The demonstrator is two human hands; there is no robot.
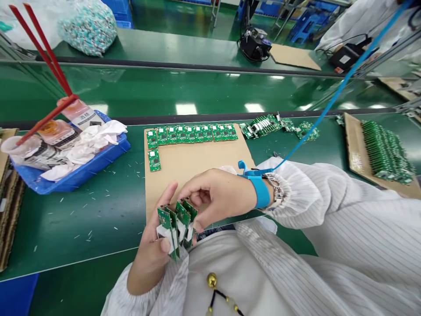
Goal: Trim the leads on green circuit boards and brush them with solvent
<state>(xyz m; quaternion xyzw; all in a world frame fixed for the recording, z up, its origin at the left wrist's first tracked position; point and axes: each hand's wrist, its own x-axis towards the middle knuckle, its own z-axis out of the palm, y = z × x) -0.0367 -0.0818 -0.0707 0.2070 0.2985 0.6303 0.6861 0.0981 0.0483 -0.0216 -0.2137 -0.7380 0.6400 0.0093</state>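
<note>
In the head view, the left hand (pixel 154 250) is closed around a small stack of green rectangular circuit boards with white parts (pixel 176 228), thumb on one side and fingers on the other, near the front edge of the dark green desk (pixel 108 219). The right hand (pixel 213 195), with a light-blue wrist strap (pixel 261 192) joined to a blue cord (pixel 332 100), is partly curled at the right side of that stack, its thumb and fingers around the nearest boards. Beyond both hands, on a flat tan cardboard sheet (pixel 190 158), lies a row of green circuit boards with white squares (pixel 194 133), with one more below its left end. Past the right hand and to its right are loose green boards (pixel 266 126); farther right, many boards stand packed on another piece of cardboard (pixel 357 149). Well to the left of the left hand sits a blue plastic tray (pixel 88 173) holding bottles (pixel 57 131), crumpled white tissue (pixel 90 142) and red sticks (pixel 49 57).
</note>
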